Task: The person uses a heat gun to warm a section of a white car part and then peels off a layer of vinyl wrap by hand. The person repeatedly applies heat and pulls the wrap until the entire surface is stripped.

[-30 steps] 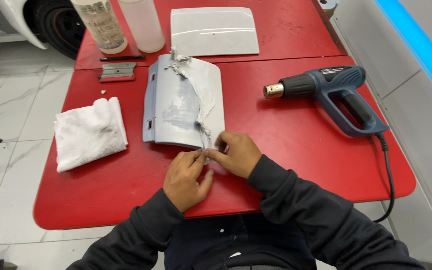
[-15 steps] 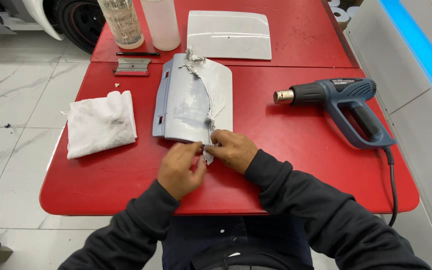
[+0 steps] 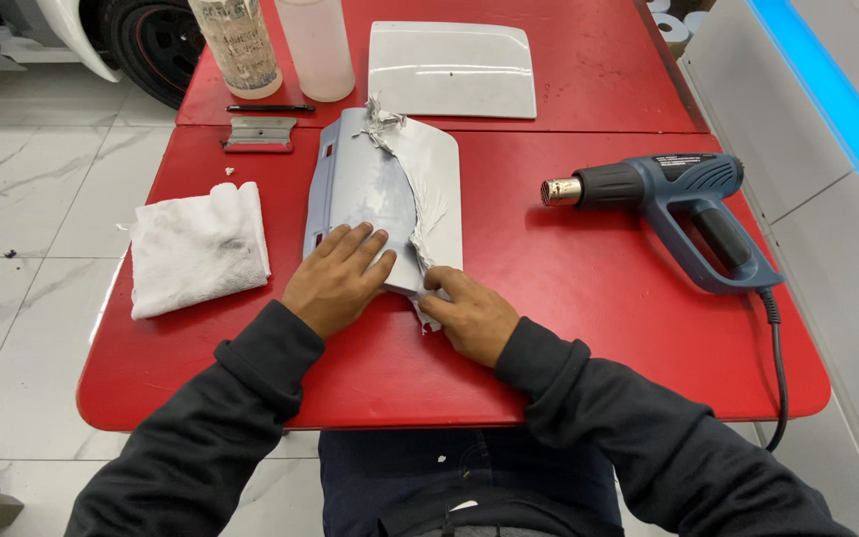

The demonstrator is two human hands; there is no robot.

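Observation:
A pale blue-grey curved panel (image 3: 365, 189) lies on the red table (image 3: 589, 298) in front of me. A white film (image 3: 436, 184) covers its right side, torn and crumpled along a ragged edge down the middle. My left hand (image 3: 335, 278) rests flat on the bare near-left part of the panel, fingers spread. My right hand (image 3: 469, 313) pinches the loose near end of the film at the panel's near right corner.
A blue heat gun (image 3: 673, 204) lies right of the panel, nozzle pointing left, cord trailing off the table. A white cloth (image 3: 196, 249) lies to the left. Farther back are a metal scraper (image 3: 258, 134), a black pen (image 3: 270, 107), two bottles (image 3: 280, 45) and a second white panel (image 3: 451, 70).
My left hand has left the film edge and now lies flat on the panel. My right hand stays on the film's near end. The view has shifted slightly.

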